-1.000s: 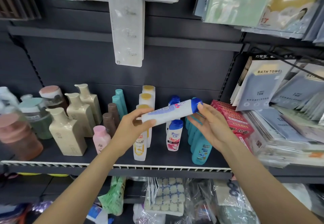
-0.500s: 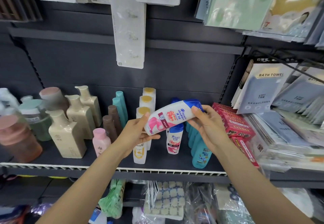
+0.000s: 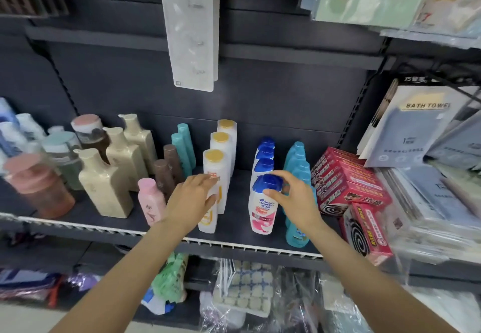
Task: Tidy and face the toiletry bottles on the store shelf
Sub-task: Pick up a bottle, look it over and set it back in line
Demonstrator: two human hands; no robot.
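While our right hand [image 3: 287, 197] pinches the blue cap of the shampoo bottle [image 3: 261, 211] standing near the shelf's [image 3: 109, 229] front edge, our left hand [image 3: 192, 199] rests open-fingered against the yellow-capped bottle [image 3: 212, 176]; a careless twist could topple either row.

Left-edge bottles [image 3: 15, 134] blurred; yellow-cap bottle [image 3: 214, 176] label prob. hidden by left hand [image 3: 191, 199].

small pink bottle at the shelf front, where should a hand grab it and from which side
Grip the small pink bottle round its narrow upper body, just under the rounded cap, coming from the front and above. It stands upright at the shelf edge with brown bottles close behind and the left hand close on its right, so the front is the open side.
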